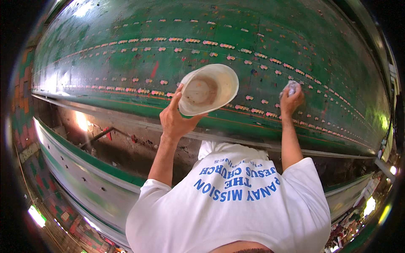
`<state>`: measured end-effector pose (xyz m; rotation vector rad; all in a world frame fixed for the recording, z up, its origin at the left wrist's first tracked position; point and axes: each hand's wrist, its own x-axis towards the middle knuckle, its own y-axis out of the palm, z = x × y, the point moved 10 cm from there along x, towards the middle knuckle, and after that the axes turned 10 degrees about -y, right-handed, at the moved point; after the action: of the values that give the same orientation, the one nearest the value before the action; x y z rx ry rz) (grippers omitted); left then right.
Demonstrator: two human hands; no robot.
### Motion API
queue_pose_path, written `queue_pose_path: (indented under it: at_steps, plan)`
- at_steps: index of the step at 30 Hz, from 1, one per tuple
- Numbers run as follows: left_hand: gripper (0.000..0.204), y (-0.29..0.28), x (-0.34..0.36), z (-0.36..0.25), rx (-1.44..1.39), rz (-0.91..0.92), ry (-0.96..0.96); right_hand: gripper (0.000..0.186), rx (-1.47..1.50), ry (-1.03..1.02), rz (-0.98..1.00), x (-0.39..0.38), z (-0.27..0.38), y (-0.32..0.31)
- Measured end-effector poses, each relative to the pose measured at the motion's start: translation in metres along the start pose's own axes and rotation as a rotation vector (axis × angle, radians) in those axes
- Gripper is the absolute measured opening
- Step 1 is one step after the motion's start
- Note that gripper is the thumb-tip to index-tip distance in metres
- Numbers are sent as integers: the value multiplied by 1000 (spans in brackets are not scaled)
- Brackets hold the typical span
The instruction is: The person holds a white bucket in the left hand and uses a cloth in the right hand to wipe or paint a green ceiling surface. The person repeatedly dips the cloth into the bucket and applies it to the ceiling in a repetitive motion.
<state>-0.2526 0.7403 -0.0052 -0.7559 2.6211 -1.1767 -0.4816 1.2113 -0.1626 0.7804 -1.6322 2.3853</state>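
Observation:
My left hand (177, 118) grips a white plastic tub (223, 88), tilted so its stained inside shows. My right hand (291, 100) is closed on a crumpled pale rag (292, 86), which rests against the long green board (253, 29) to the right of the tub. Rows of small pale pink, repeated printed shapes (192, 41) run lengthwise along the board, above and below both hands.
A metal rail (105, 109) borders the board's near side. Beside it is a second long panel (88, 168) with a green edge. A dark gap with a bar (101, 135) lies between them. Red and green blocks (29, 101) show at left.

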Motion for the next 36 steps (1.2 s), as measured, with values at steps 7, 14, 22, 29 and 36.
queue_pose_path:
  at_steps: [7, 14, 22, 29, 36]
  plan:
    - [92, 14, -35, -72, 65, -11, 268, 47, 205, 6, 317, -22, 55, 8]
    - [90, 55, -55, -137, 255, 75, 358, 45, 1035, 271, 193, -6, 65, -68]
    - [92, 127, -91, -226, 272, 173, 443, 43, 1093, -359, 483, 23, 111, -150]
    - [101, 173, -121, -252, 319, 294, 379, 24, 791, -725, 794, -9, 138, -88]
    - [94, 189, -144, -256, 304, 277, 312, 26, 776, -949, 536, -39, 154, -62]
